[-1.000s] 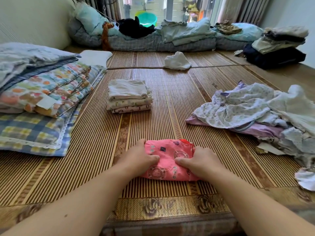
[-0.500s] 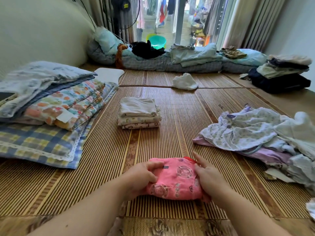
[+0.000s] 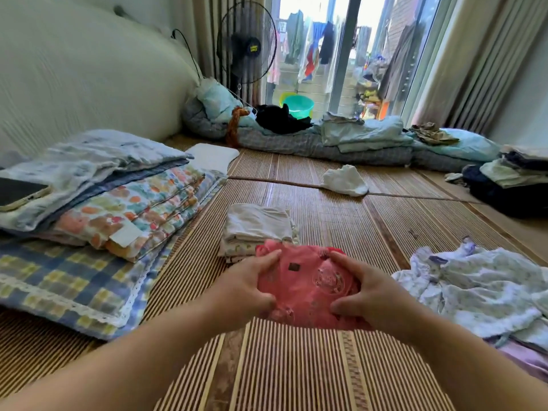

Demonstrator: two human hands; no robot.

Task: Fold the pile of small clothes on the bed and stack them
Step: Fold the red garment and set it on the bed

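Observation:
A folded pink printed garment (image 3: 305, 280) is held up off the bamboo mat (image 3: 296, 366) between both hands. My left hand (image 3: 246, 286) grips its left edge, thumb underneath and fingers on top. My right hand (image 3: 367, 292) grips its right edge the same way. Just beyond it lies a small stack of folded pale clothes (image 3: 258, 226); the pink garment overlaps the stack's near edge in the view. The unfolded pile of small clothes (image 3: 480, 286), white with a small print and some lilac, lies to the right.
Folded quilts and a checked pillow (image 3: 89, 232) with a phone (image 3: 20, 191) on top lie at the left. A loose white cloth (image 3: 344, 179) sits farther back. Bedding, a fan (image 3: 246, 46) and dark folded clothes (image 3: 510, 185) line the far side.
Both hands have lifted the folded pink garment off the mat and carried it forward towards the folded stack. The view has tilted up.

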